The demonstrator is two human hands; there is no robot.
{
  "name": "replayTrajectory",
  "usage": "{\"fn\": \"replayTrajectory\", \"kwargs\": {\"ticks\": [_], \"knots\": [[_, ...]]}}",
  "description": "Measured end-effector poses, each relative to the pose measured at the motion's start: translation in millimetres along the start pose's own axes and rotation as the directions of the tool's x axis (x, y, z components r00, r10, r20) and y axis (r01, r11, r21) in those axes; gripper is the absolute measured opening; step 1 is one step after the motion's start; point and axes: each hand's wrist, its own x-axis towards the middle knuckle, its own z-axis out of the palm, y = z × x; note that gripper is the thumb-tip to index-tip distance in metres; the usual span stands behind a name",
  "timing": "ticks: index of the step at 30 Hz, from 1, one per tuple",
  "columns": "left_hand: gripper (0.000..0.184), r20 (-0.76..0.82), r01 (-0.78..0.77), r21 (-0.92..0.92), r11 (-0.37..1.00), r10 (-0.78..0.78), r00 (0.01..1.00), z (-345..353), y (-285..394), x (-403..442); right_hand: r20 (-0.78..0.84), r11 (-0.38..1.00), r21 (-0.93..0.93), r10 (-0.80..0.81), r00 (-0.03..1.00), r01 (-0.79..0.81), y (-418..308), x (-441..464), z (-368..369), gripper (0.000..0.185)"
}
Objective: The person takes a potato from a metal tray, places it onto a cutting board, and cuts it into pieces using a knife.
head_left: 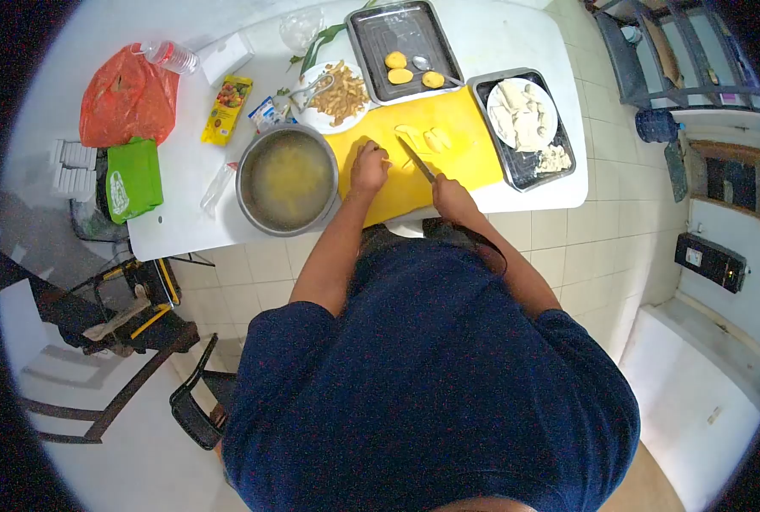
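My right hand (454, 200) grips the handle of a kitchen knife (417, 160), its blade slanting up and left over the yellow cutting board (475, 162). Left of the blade, my left hand (369, 168) is closed, with a small piece of yellow potato (386, 160) showing at its fingertips. Several pale yellow potato slices (434, 140) lie on the board beyond the knife tip. A large metal pot (240, 183) stands left of my left hand, with yellow strips in cloudy liquid.
Behind the board, a dark tray (371, 38) holds yellow potato pieces and a spoon (423, 64). A plate of brown strips (339, 96) sits behind the pot. On the right, another tray (516, 175) bears a plate of white pieces (521, 115). Bags (133, 98) lie far left.
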Motion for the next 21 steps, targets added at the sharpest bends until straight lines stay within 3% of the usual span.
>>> {"fn": "replayTrajectory", "kwargs": {"ticks": [1, 4, 10, 13, 16, 19, 21], "knots": [[0.015, 0.039, -0.019, 0.039, 0.999, 0.017, 0.999, -1, -1, 2, 0.01, 1.0, 0.005, 0.009, 1.0, -0.009, 2, 0, 0, 0.024], [0.013, 0.255, 0.377, -0.129, 0.917, -0.336, 0.906, 10, -7, -1, 0.019, 0.999, 0.029, 0.025, 1.0, -0.025, 2, -4, -1, 0.025], [0.015, 0.204, 0.609, -0.435, 0.663, -0.586, 0.784, 29, -4, -10, 0.065, 0.987, 0.146, 0.058, 0.996, -0.067, 0, -7, 3, 0.029], [0.012, 0.058, 0.554, -0.338, 0.761, -0.571, 0.819, 28, -4, -13, 0.063, 0.99, 0.129, 0.047, 0.997, -0.055, 3, -7, 11, 0.029], [0.013, 0.17, 0.658, -0.212, 0.722, -0.636, 0.753, 15, 10, -8, 0.067, 0.993, 0.109, 0.041, 0.997, -0.048, 2, -7, 14, 0.028], [0.012, 0.065, 0.329, -0.192, 0.925, -0.322, 0.944, 15, 4, -14, 0.072, 0.993, 0.104, 0.041, 0.997, -0.048, 0, -7, 17, 0.028], [0.014, 0.125, 0.262, -0.125, 0.957, -0.247, 0.961, 14, -5, -15, 0.073, 0.994, 0.099, 0.038, 0.997, -0.045, -2, -8, 18, 0.028]]}}
